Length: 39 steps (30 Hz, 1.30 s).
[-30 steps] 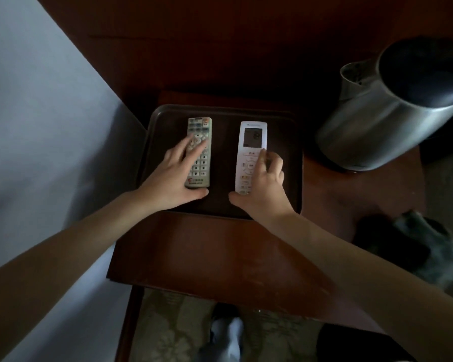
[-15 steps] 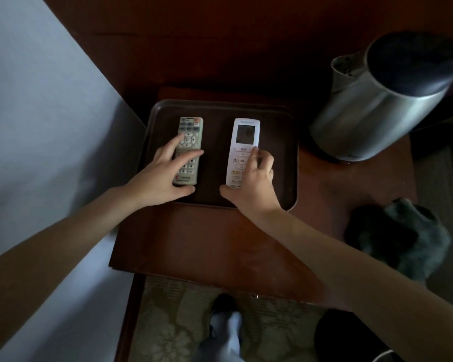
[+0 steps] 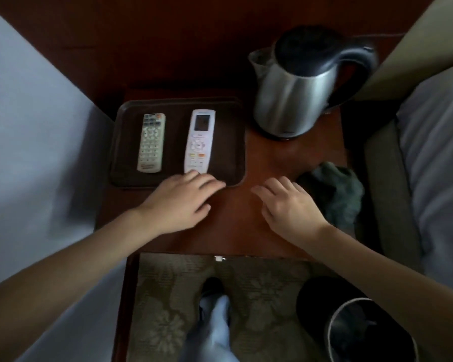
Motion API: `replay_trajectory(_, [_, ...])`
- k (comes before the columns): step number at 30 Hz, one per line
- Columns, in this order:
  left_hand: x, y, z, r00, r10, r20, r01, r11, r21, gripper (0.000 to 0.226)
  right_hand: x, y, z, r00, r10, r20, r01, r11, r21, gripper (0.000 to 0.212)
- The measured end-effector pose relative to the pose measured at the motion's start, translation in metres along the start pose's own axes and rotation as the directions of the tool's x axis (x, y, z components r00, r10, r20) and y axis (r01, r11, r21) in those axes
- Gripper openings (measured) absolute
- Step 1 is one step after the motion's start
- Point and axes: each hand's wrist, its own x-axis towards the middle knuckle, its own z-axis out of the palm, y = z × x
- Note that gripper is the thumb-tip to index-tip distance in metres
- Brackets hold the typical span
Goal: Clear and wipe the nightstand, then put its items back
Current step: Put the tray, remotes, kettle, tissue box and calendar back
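Two remotes are seen lying side by side in a dark tray [image 3: 175,152] that is set at the back left corner of the nightstand [image 3: 233,231]. A grey remote [image 3: 151,143] is placed toward the tray's left edge and a white remote [image 3: 199,142] with a small screen nearer its middle, both laid lengthwise and apart from each other. The left hand [image 3: 179,202] is held over the tray's front edge, palm down, its fingers straight and loosely spread, with nothing gripped. Its fingertips [image 3: 194,175] are placed at the near end of the white remote, though whether contact is made cannot be told. The right hand [image 3: 290,202] is held palm down above the bare wood toward the front right of the top, fingers relaxed and slightly bent, nothing held. A crumpled dark cloth [image 3: 338,194] is found at the right edge of the nightstand, just beside the right hand. A steel kettle [image 3: 293,100] with a black lid and handle is stood at the back right corner, apart from the tray. A round bin [image 3: 351,327] is seen on the patterned floor below the front edge
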Motion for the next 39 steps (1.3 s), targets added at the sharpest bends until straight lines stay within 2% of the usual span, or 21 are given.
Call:
replay_trajectory(4, [0.034,0.094,0.003,0.985,0.161,0.061,-0.162,0.986,0.024,0.048,-0.096,0.055,-0.024,1.0,-0.01,0.014,0.012,0.988,-0.156,0.036])
replay_trajectory(12, [0.116,0.293,0.014,0.921,0.372,0.114,-0.374,0.928,-0.012,0.047,-0.295,0.175,-0.058,0.975,0.219,-0.019,-0.217,0.945,-0.243,0.035])
replay_trajectory(20, [0.195,0.473,0.035,0.894,0.423,0.148,-0.432,0.901,0.037,0.065,-0.462,0.284,-0.083,0.901,0.403,-0.161,-0.433,0.86,-0.27,0.047])
replay_trajectory(24, [0.237,0.544,0.047,0.901,0.431,0.054,-0.433,0.901,0.025,0.066,-0.518,0.334,-0.091,0.857,0.451,-0.25,-0.507,0.827,-0.245,0.046])
replay_trajectory(27, [0.264,0.587,0.052,0.903,0.414,-0.117,-0.41,0.91,0.061,0.058,-0.546,0.368,-0.092,0.811,0.513,-0.28,-0.575,0.788,-0.22,0.046])
replay_trajectory(30, [0.287,0.625,0.051,0.898,0.399,-0.185,-0.396,0.917,0.053,0.057,-0.566,0.399,-0.095,0.73,0.61,-0.309,-0.667,0.735,-0.125,0.048])
replay_trajectory(31, [0.293,0.638,0.049,0.916,0.373,-0.15,-0.374,0.927,0.024,0.058,-0.572,0.408,-0.098,0.692,0.648,-0.318,-0.699,0.711,-0.076,0.049])
replay_trajectory(33, [0.306,0.663,0.048,0.964,0.264,0.019,-0.263,0.964,-0.025,0.062,-0.582,0.43,-0.103,0.616,0.718,-0.326,-0.751,0.66,0.035,0.052])
replay_trajectory(35, [0.321,0.684,0.049,0.978,0.132,0.162,-0.121,0.99,-0.076,0.067,-0.593,0.45,-0.107,0.575,0.76,-0.301,-0.767,0.63,0.125,0.054])
replay_trajectory(37, [0.335,0.694,0.052,0.974,0.047,0.222,-0.007,0.984,-0.179,0.068,-0.604,0.468,-0.107,0.594,0.773,-0.221,-0.762,0.629,0.151,0.056])
replay_trajectory(39, [0.347,0.694,0.058,0.976,0.028,0.217,0.033,0.962,-0.272,0.06,-0.615,0.483,-0.104,0.642,0.758,-0.12,-0.748,0.653,0.118,0.061])
